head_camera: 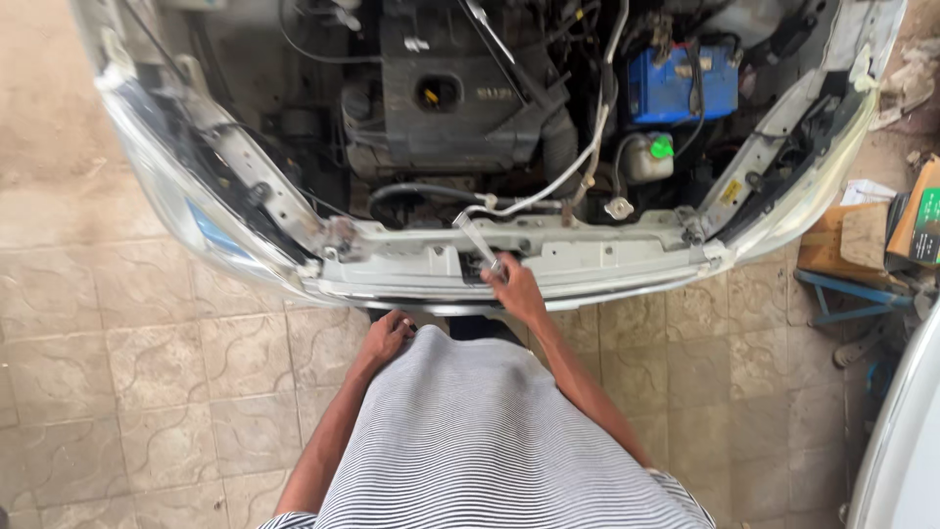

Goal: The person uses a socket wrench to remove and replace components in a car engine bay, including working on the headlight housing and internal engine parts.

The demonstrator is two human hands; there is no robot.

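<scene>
Gripping a metal wrench [477,242] in closed fingers, the right hand [514,291] works at the car's front crossmember [587,257]; the left hand [384,336], fingers curled, presses underneath its near edge.

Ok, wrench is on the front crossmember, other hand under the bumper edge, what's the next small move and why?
Probably swing the wrench handle a short arc. The right hand already grips its lower end at the crossmember, and the left hand braces at the bumper's lower edge. Whether the head sits squarely on a bolt cannot be told.
</scene>
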